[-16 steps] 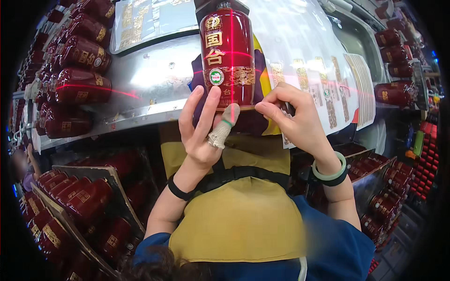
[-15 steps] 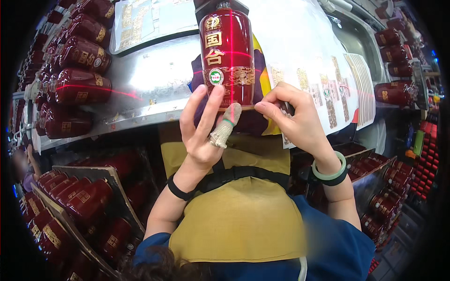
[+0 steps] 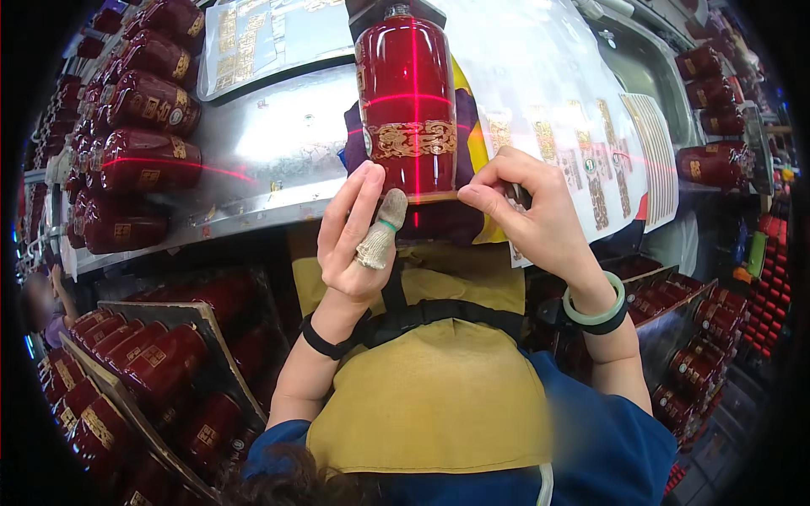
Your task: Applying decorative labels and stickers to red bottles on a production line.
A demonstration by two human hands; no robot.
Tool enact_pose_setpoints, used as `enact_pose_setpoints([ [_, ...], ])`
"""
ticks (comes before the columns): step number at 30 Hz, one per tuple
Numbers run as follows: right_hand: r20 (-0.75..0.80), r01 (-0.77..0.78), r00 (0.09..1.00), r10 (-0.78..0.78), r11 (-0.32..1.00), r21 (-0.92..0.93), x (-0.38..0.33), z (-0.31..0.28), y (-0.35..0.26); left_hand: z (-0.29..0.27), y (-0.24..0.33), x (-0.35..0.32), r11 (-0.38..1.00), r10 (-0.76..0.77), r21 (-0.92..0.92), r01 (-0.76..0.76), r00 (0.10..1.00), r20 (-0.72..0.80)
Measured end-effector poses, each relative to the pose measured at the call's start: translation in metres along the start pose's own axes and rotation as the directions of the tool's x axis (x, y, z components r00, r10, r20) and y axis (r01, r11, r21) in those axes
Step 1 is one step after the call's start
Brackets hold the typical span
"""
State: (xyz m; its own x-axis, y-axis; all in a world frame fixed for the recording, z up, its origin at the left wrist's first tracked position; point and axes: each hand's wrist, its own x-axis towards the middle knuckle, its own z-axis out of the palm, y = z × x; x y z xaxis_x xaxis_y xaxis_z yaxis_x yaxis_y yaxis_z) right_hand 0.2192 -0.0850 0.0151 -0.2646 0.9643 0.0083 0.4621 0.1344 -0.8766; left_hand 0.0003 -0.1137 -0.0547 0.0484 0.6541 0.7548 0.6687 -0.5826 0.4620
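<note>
A glossy dark red bottle lies with its neck away from me and its base toward me, a gold ornamental band round its lower part. My left hand has its fingers and thumb at the base's left corner. A knitted finger cover sits on the thumb. My right hand is pinched closed at the base's right corner, thumb and forefinger together. A small dark thing shows inside its curled fingers; its kind is hidden. Under the bottle is a dark purple and yellow cloth.
Red laser lines cross the bottle. White sheets with gold decals lie at right, a tray of decal sheets at far left, on a metal bench. Red bottles stack at left; more fill wooden racks below, with others at right.
The bottle has turned about its long axis: its gold lettering and round green-white emblem have rolled left out of sight. My left hand has shifted left and down; the right has hardly moved.
</note>
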Motion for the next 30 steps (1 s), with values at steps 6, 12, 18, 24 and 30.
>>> enact_pose_setpoints([
  [6, -0.006, 0.007, 1.0, -0.007, 1.0, 0.003, -0.003, -0.003, 0.002, 0.001, 0.002, 0.001, 0.997, 0.066, 0.027, -0.066, 0.998, 0.008],
  [12, -0.016, -0.016, 1.0, 0.016, 1.0, -0.005, -0.001, 0.0, 0.012, 0.008, 0.006, 0.001, 0.999, 0.036, 0.031, -0.035, 0.999, -0.027],
  [18, -0.025, -0.007, 1.0, 0.007, 1.0, -0.001, 0.001, 0.001, 0.013, 0.01, 0.007, 0.011, 0.989, 0.122, 0.089, -0.122, 0.993, 0.007],
  [24, 0.015, -0.014, 1.0, 0.015, 0.999, -0.044, 0.002, 0.0, 0.005, 0.005, -0.003, 0.007, 0.997, -0.005, -0.075, -0.001, 0.997, -0.075],
  [30, 0.021, -0.012, 1.0, 0.013, 0.999, -0.048, 0.0, -0.002, 0.003, 0.002, -0.005, 0.0, 1.0, 0.004, -0.024, -0.005, 0.999, -0.043],
])
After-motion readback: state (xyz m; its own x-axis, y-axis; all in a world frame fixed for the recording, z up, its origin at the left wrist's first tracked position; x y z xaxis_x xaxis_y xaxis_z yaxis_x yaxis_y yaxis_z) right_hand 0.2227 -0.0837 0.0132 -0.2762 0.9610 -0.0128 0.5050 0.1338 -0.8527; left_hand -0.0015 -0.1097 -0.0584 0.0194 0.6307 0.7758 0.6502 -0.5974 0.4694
